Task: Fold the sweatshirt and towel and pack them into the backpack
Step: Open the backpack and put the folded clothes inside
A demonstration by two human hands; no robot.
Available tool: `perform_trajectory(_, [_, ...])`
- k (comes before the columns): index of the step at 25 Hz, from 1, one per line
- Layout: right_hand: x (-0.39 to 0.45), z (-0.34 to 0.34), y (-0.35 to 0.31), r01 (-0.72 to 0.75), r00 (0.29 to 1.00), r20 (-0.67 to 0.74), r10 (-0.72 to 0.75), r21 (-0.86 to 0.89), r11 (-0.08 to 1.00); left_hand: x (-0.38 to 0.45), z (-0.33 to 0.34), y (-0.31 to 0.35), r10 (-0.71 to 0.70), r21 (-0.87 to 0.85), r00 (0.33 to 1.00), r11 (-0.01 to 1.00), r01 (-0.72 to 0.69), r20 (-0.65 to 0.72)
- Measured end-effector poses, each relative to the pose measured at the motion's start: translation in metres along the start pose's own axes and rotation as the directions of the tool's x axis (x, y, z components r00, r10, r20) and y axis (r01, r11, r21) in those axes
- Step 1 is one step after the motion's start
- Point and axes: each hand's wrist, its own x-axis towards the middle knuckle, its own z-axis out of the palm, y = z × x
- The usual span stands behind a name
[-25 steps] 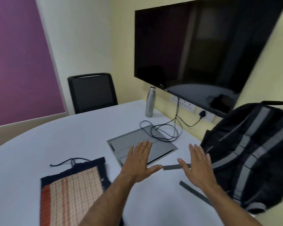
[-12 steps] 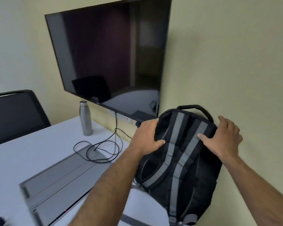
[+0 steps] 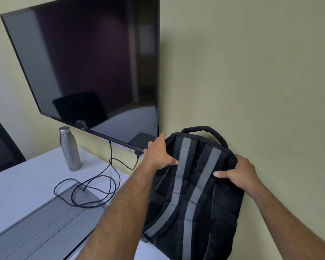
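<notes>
A pale green wall [image 3: 251, 72] rises behind both hands, and a big dark television [image 3: 86, 68] hangs on it up and to the left of the left hand. Below the arms runs a white table [image 3: 23, 184], with a grey metal panel [image 3: 45, 228] set into it under the left forearm.

The black backpack [image 3: 204, 212] with grey straps stands upright between the hands, its back panel facing the person and its far side against the wall; its carry handle [image 3: 204, 129] arches just above the fingers. The left hand [image 3: 159, 152] grips the bag's top left corner, thumb on the near face and fingers wrapped over the edge. The right hand [image 3: 240, 173] grips the top right corner, thumb pressed onto the front and fingers curled behind, though how far they reach round the back is hidden.

Well left of the left hand, a steel bottle [image 3: 69, 149] stands upright on the table. Between it and the left forearm, black cables [image 3: 94, 190] loop loosely. A dark chair [image 3: 0, 147] shows at the far left edge.
</notes>
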Motion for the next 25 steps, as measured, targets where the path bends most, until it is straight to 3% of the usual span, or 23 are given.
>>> perform_trajectory(4, [-0.018, 0.016, 0.012, 0.146, 0.978, -0.144, -0.152, -0.054, 0.988, -0.008, 0.000, -0.010, 0.046, 0.110, 0.999, 0.993, -0.043, -0.026])
perform_trajectory(9, [-0.064, 0.032, 0.023, 0.395, 0.850, -0.272, -0.451, -0.236, 0.888, -0.049, -0.017, -0.031, 0.114, 0.099, 0.993, 0.989, -0.113, -0.004])
perform_trajectory(12, [-0.099, 0.037, 0.015, 0.475, 0.796, -0.279, -0.537, -0.263, 0.840, -0.081, -0.034, -0.046, 0.138, 0.027, 0.990, 0.990, -0.137, -0.037])
perform_trajectory(20, [-0.184, 0.055, 0.006, 0.600, 0.700, -0.232, -0.675, -0.320, 0.733, -0.191, -0.063, -0.095, 0.377, 0.154, 0.908, 0.923, -0.352, -0.185])
perform_trajectory(25, [-0.257, 0.077, 0.015, 0.684, 0.666, -0.113, -0.738, -0.303, 0.664, -0.256, -0.073, -0.132, 0.497, 0.219, 0.861, 0.857, -0.467, -0.107])
